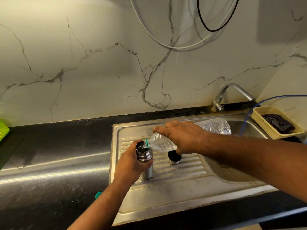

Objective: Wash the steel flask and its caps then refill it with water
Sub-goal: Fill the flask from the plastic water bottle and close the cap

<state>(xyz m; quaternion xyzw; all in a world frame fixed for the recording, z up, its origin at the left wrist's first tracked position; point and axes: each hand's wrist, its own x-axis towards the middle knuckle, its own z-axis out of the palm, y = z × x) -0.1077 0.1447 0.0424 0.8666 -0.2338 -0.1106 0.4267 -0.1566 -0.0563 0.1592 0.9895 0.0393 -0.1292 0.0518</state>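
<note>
The steel flask (144,155) stands upright and uncapped on the ribbed drainboard (182,170) of the sink, so any spill drains toward the basin rather than onto the counter (49,171). The left grip (131,161) is clenched round the flask body just below the neck, steadying it against tipping during the pour. The right grip (181,136) grasps a clear plastic bottle (159,142), tilted mouth-down with its neck at the flask rim. Water is entering the flask. One flask cap (174,158) rests open side up on the drainboard just beside the flask (presumably within reach for closing). A green bottle cap (98,195) lies on the counter near the left forearm. Refilling is in progress, but the fill level cannot be determined.
</note>
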